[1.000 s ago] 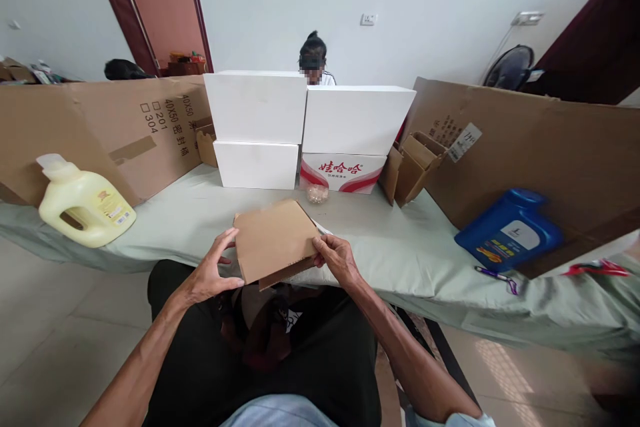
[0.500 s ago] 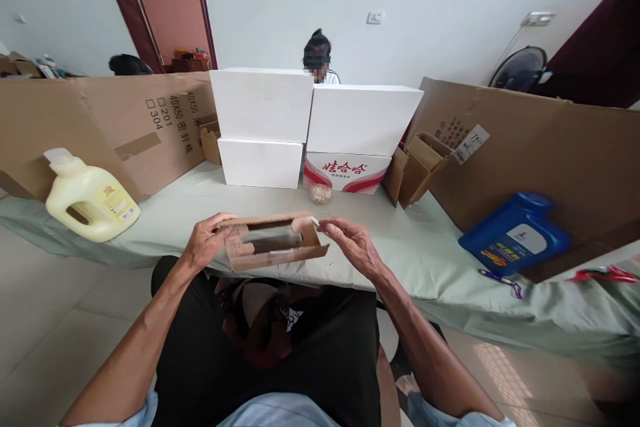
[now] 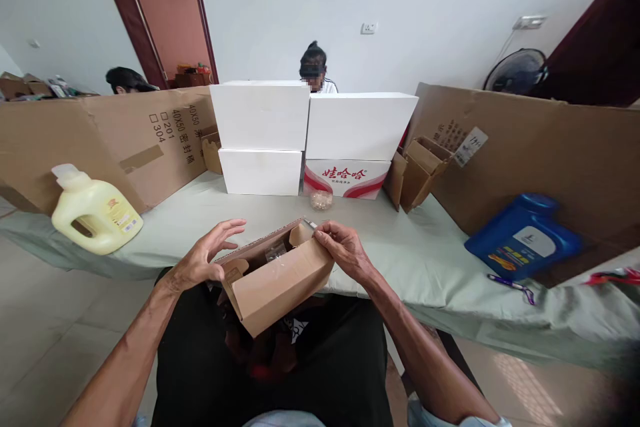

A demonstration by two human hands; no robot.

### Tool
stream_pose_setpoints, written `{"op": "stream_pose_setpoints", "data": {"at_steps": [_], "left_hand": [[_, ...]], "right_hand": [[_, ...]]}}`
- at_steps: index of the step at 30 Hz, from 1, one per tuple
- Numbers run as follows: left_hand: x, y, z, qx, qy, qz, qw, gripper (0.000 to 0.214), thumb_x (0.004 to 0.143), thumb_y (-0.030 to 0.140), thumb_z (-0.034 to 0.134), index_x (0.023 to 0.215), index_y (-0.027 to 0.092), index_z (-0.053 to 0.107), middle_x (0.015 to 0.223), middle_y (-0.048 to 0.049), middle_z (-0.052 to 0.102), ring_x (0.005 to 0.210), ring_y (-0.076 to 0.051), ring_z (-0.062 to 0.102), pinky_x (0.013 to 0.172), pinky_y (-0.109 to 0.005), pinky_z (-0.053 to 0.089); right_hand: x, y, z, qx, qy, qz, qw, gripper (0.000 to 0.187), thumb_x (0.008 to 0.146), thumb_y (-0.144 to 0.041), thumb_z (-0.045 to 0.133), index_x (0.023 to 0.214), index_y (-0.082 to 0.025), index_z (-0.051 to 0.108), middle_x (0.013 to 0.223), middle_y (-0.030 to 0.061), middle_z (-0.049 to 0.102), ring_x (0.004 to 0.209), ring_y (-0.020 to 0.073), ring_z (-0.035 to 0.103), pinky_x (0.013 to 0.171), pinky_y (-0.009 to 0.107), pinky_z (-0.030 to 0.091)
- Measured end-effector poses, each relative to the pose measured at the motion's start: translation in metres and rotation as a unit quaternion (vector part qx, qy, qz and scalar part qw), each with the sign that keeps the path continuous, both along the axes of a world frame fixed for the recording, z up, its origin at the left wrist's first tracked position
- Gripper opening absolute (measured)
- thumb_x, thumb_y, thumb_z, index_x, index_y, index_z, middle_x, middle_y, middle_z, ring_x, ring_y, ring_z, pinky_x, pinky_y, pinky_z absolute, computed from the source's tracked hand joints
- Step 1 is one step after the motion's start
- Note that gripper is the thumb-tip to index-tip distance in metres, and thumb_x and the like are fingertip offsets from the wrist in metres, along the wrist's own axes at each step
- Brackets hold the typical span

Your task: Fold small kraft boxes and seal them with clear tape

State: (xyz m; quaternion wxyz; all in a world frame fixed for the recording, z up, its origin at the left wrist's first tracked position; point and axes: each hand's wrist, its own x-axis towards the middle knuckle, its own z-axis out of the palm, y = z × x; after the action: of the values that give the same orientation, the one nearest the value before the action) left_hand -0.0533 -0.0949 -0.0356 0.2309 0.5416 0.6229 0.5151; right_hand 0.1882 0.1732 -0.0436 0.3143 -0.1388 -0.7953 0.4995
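A small brown cardboard box (image 3: 285,280) is tilted over my lap at the table's near edge, its flaps apart on the upper side. Clear tape or film shows at its opening. My right hand (image 3: 345,250) is closed on the box's right end corner. At those fingertips shows a small thin light-grey thing (image 3: 311,223), too small to name. Beside the left end, my left hand (image 3: 207,257) is open, fingers spread and thumb near the flap; whether it touches the cardboard I cannot tell.
Stacked white boxes (image 3: 260,117) stand ahead, with a small clear container (image 3: 321,200) before them. A pale yellow jug (image 3: 97,213) is left, a blue bottle (image 3: 525,237) and purple pen (image 3: 510,285) right. Large cardboard panels (image 3: 540,147) flank the table. A person (image 3: 315,70) sits behind.
The box has turned and tipped, so a broad plain side now faces me. My left hand has let go and opened. My right hand stays at the right end.
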Motion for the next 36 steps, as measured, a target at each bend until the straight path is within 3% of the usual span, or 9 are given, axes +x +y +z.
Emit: {"op": "stream_pose_setpoints", "data": {"at_steps": [6, 10, 13, 16, 19, 24, 27, 33, 36], "left_hand": [[0.018, -0.010, -0.004, -0.047, 0.127, 0.081, 0.987, 0.076, 0.091, 0.078, 0.070, 0.151, 0.031, 0.062, 0.164, -0.0135, 0.055, 0.153, -0.040, 0.053, 0.124, -0.055, 0.049], [0.028, -0.029, -0.024, 0.000, 0.180, 0.094, 0.979, 0.100, 0.079, 0.087, 0.076, 0.159, 0.029, 0.054, 0.170, -0.0162, 0.048, 0.160, -0.045, 0.044, 0.130, -0.060, 0.043], [0.037, -0.039, -0.044, -0.033, 0.235, 0.120, 0.964, 0.109, 0.077, 0.066, 0.091, 0.167, 0.033, 0.041, 0.177, -0.0157, 0.037, 0.163, -0.046, 0.038, 0.129, -0.063, 0.044], [0.041, -0.036, -0.055, -0.052, 0.258, 0.138, 0.955, 0.095, 0.083, 0.041, 0.086, 0.166, 0.031, 0.040, 0.173, -0.0154, 0.042, 0.161, -0.041, 0.044, 0.129, -0.060, 0.046], [0.038, -0.023, -0.049, -0.026, 0.273, 0.121, 0.954, 0.087, 0.083, 0.034, 0.081, 0.161, 0.027, 0.044, 0.164, -0.0151, 0.053, 0.153, -0.038, 0.054, 0.127, -0.056, 0.049], [0.028, 0.000, -0.005, 0.053, 0.335, 0.076, 0.938, 0.087, 0.083, 0.032, 0.083, 0.161, 0.027, 0.045, 0.160, -0.0140, 0.058, 0.149, -0.036, 0.057, 0.126, -0.055, 0.050], [0.019, 0.013, 0.013, 0.083, 0.375, 0.064, 0.921, 0.093, 0.082, 0.034, 0.087, 0.163, 0.027, 0.043, 0.162, -0.0145, 0.056, 0.152, -0.038, 0.054, 0.129, -0.057, 0.047], [-0.009, 0.030, -0.007, -0.004, 0.383, 0.056, 0.922, 0.099, 0.073, 0.040, 0.095, 0.159, 0.025, 0.048, 0.168, -0.0208, 0.048, 0.157, -0.046, 0.047, 0.127, -0.066, 0.046], [-0.018, 0.034, -0.018, -0.014, 0.378, 0.059, 0.924, 0.104, 0.073, 0.042, 0.096, 0.162, 0.025, 0.045, 0.172, -0.0211, 0.043, 0.160, -0.046, 0.042, 0.130, -0.067, 0.042]], "right_hand": [[-0.008, -0.010, -0.004, 0.128, 0.027, -0.024, 0.991, 0.026, 0.101, -0.041, 0.059, 0.084, -0.022, 0.066, 0.081, 0.0005, 0.065, 0.080, 0.0172, 0.055, 0.079, 0.032, 0.043], [-0.013, -0.014, -0.010, 0.172, 0.032, -0.012, 0.985, 0.023, 0.103, -0.033, 0.056, 0.085, -0.022, 0.063, 0.084, 0.0004, 0.066, 0.079, 0.0168, 0.057, 0.079, 0.032, 0.043], [-0.016, -0.013, -0.015, 0.210, 0.023, -0.003, 0.977, 0.019, 0.103, -0.027, 0.056, 0.085, -0.022, 0.063, 0.084, 0.0006, 0.065, 0.080, 0.0173, 0.057, 0.079, 0.032, 0.042], [-0.020, -0.013, -0.021, 0.239, 0.013, 0.007, 0.971, 0.020, 0.104, -0.023, 0.056, 0.085, -0.022, 0.063, 0.084, 0.0016, 0.066, 0.082, 0.0183, 0.058, 0.078, 0.032, 0.042], [-0.020, -0.014, -0.023, 0.262, 0.011, 0.011, 0.965, 0.026, 0.107, -0.026, 0.055, 0.084, -0.022, 0.065, 0.082, 0.0022, 0.067, 0.082, 0.0188, 0.059, 0.080, 0.033, 0.043], [-0.017, -0.014, -0.012, 0.249, 0.077, -0.063, 0.963, 0.036, 0.112, -0.036, 0.054, 0.082, -0.022, 0.068, 0.074, 0.0026, 0.067, 0.073, 0.0182, 0.058, 0.073, 0.033, 0.044], [-0.019, -0.010, -0.009, 0.261, 0.117, -0.097, 0.953, 0.035, 0.114, -0.038, 0.051, 0.093, -0.023, 0.074, 0.087, 0.0057, 0.076, 0.080, 0.0203, 0.063, 0.080, 0.035, 0.048], [-0.029, -0.001, -0.034, 0.274, 0.037, -0.090, 0.957, 0.031, 0.114, -0.033, 0.049, 0.102, -0.024, 0.076, 0.097, 0.0076, 0.079, 0.090, 0.0232, 0.067, 0.085, 0.034, 0.048], [-0.027, 0.001, -0.028, 0.285, -0.024, -0.073, 0.956, 0.031, 0.114, -0.031, 0.049, 0.101, -0.023, 0.076, 0.096, 0.0072, 0.077, 0.091, 0.0221, 0.067, 0.084, 0.032, 0.046]]}}
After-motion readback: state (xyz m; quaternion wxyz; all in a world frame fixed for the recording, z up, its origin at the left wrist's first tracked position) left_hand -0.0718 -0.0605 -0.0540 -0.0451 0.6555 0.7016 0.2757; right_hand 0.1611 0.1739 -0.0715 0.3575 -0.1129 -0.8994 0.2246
